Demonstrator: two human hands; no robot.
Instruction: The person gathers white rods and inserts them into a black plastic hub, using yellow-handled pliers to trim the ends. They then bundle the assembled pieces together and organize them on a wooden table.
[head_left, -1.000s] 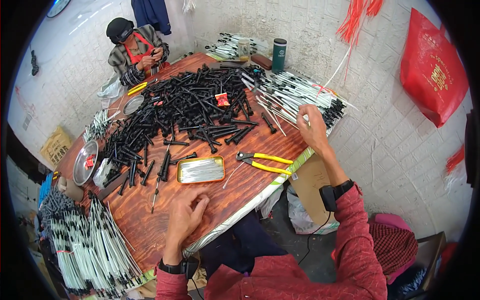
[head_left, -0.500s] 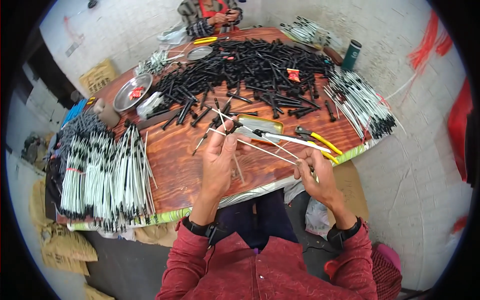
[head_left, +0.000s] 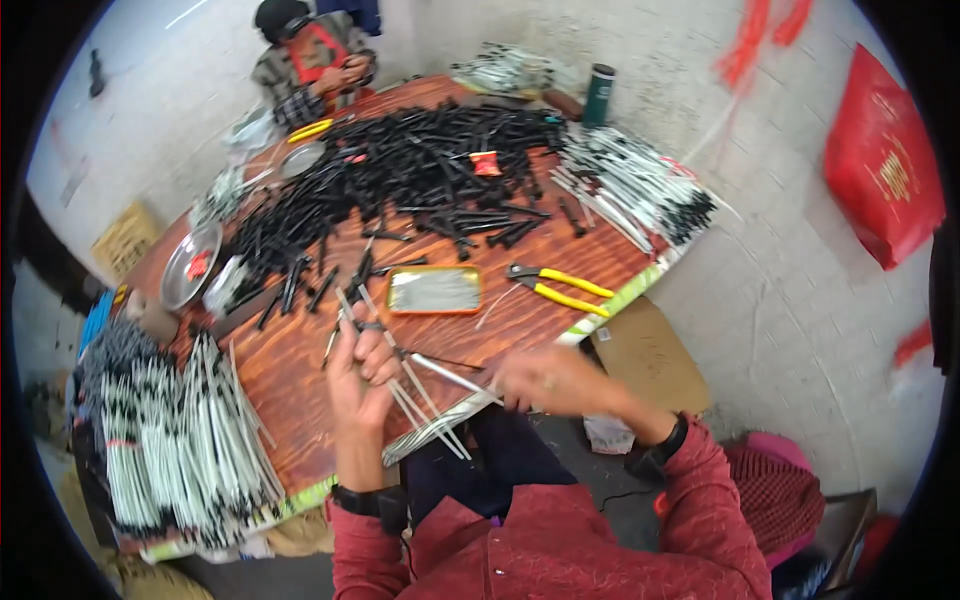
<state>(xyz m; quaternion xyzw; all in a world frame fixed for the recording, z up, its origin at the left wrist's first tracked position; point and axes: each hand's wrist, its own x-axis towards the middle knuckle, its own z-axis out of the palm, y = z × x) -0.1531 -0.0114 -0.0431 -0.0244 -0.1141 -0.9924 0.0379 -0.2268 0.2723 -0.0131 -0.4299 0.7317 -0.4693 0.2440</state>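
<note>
My left hand (head_left: 362, 370) is closed around several thin white rods (head_left: 425, 420) with black fittings; their free ends slant down to the right past the table's front edge. A thicker white rod (head_left: 450, 374) with a black end reaches from beside that hand toward my right hand (head_left: 560, 380). The right hand is smeared by motion, its fingers curled near the thicker rod's far end; whether they grip it cannot be made out. Beyond the left hand, a shallow yellow-rimmed tin (head_left: 435, 291) holds thin pale pieces. To its right lie yellow-handled pliers (head_left: 560, 287).
A wide heap of black plastic parts (head_left: 400, 165) covers the table's middle. Bundles of white rods stand at the left (head_left: 185, 440) and lie at the right (head_left: 640, 190). A metal bowl (head_left: 190, 265) and dark green flask (head_left: 598, 97) are farther back. Another person (head_left: 315, 65) sits across.
My right hand has let go of the thin white rods' ends and moved nearer the table's front edge. My left hand has lowered, still holding the rods. The view has swung right.
</note>
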